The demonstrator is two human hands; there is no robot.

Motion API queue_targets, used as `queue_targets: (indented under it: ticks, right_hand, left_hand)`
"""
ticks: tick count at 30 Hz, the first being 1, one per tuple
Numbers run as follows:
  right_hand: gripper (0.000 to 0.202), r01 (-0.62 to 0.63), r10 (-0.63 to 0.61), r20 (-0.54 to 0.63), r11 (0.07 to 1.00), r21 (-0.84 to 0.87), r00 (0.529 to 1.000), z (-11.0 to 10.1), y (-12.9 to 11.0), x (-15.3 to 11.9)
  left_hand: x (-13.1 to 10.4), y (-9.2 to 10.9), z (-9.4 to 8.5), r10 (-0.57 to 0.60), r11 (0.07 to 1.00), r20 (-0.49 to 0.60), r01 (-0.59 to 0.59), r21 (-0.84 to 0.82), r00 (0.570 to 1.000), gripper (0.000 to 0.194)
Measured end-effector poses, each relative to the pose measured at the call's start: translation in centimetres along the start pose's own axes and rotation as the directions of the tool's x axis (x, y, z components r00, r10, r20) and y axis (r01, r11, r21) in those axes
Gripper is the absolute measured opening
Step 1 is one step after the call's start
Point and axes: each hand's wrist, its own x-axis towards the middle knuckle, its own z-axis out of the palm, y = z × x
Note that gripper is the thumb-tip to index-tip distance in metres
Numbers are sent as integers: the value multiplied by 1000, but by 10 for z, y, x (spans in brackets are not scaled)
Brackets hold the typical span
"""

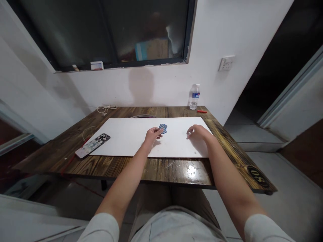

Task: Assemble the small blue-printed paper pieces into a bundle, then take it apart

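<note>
Over the middle of a white board [126,134], my left hand [152,134] pinches a small flat blue piece with a pale pattern and a scalloped edge [163,128] between thumb and fingers. What it is exactly is too small to make out. My right hand [197,131] hovers over the right part of the board, apart from the blue piece. Its fingers are loosely bent and a little apart, and nothing shows in them. A shadow falls on the board beneath each hand.
A phone in a patterned case [93,145] lies across the board's left edge. On the dark wooden table [174,169] stand a water bottle [194,97], a red pen-like stick [202,111] and a white cable [106,108]. A round object is partly hidden behind the board.
</note>
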Motion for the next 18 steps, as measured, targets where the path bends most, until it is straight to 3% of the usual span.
queue_targets:
  ticks: [8,11,14,18]
  right_hand:
    - [12,-49,53,52,996,-72,997,3,1,-1]
    - [13,-53,54,19,997,-54,998,3,0,-1]
    - [17,19,-17,-36,999,36,999,3,-3,0]
    - [33,137,-106,-118,945,297,987,11,-21,3]
  left_hand:
    - [0,1,1,2,1000,-5,-2,23,1000,47]
    - [0,0,0,4,1000,-4,-4,22,1000,46]
    - [0,-1,0,2,1000,-6,-2,31,1000,46]
    - [1,-2,1,-17,999,-9,18,36,1000,45]
